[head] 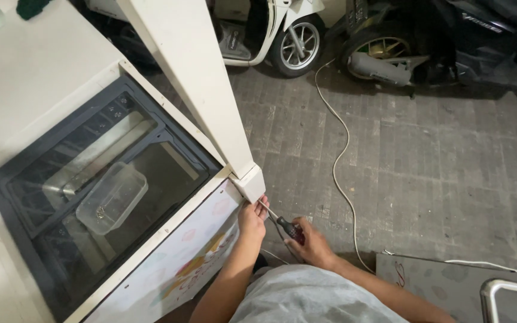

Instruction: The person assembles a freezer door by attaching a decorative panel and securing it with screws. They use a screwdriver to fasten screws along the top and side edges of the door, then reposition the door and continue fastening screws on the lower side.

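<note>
My right hand (313, 242) grips a screwdriver (283, 224) by its dark red and black handle. Its metal shaft points up and left to the foot of a cream post (249, 179) at the corner of a white chest freezer (175, 263). My left hand (251, 219) rests against that corner just below the post's base, fingertips by the screwdriver tip. What the left hand pinches, if anything, is hidden.
The freezer has a dark-framed glass top (91, 191) with a clear plastic box (112, 197) lying on it. A white cable (339, 155) runs across the brick floor. Scooters (297, 42) are parked behind. A grey panel with a metal handle (498, 293) lies at lower right.
</note>
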